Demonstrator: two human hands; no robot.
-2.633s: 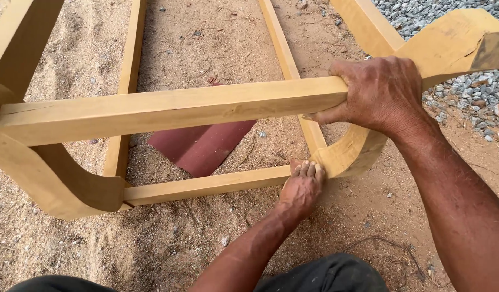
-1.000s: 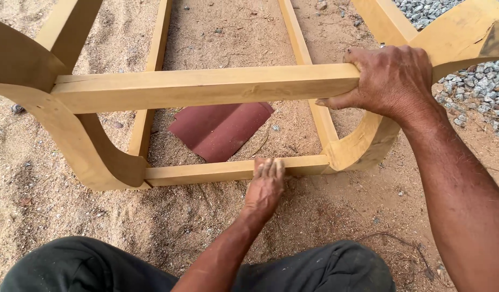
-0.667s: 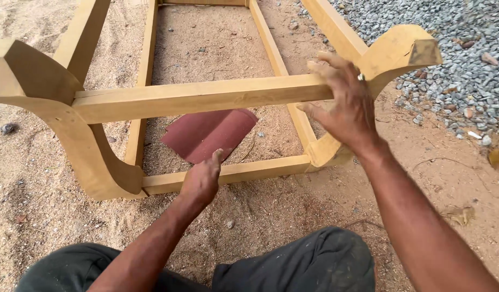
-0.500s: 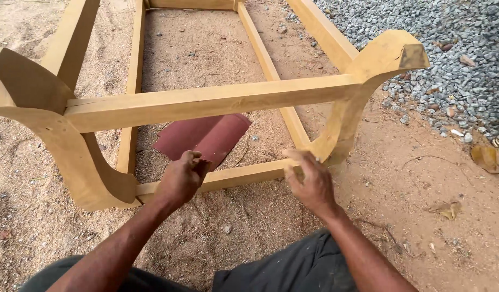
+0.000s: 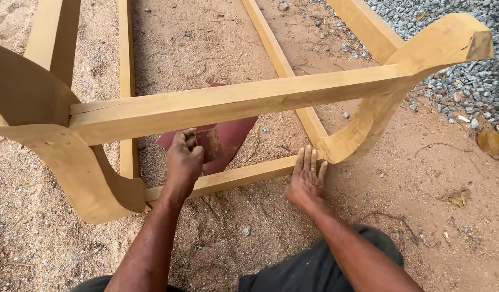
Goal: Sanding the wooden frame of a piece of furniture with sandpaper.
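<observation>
Head view: a pale wooden frame [image 5: 244, 103] is seen lying on sandy ground [image 5: 227, 243], its top rail crossing the picture above both hands. Left hand [image 5: 184, 159] is closed, fingers pinched on the near edge of a dark red sheet of sandpaper [image 5: 227, 138]; the sheet lies on the sand inside the frame, just behind the low rail [image 5: 233, 177]. Right hand [image 5: 308, 178] is open and flat, fingers together, pressed on the low rail beside the curved leg [image 5: 368, 121]. A ring is worn on one finger. Grey gravel [image 5: 471, 81] is seen at upper right.
</observation>
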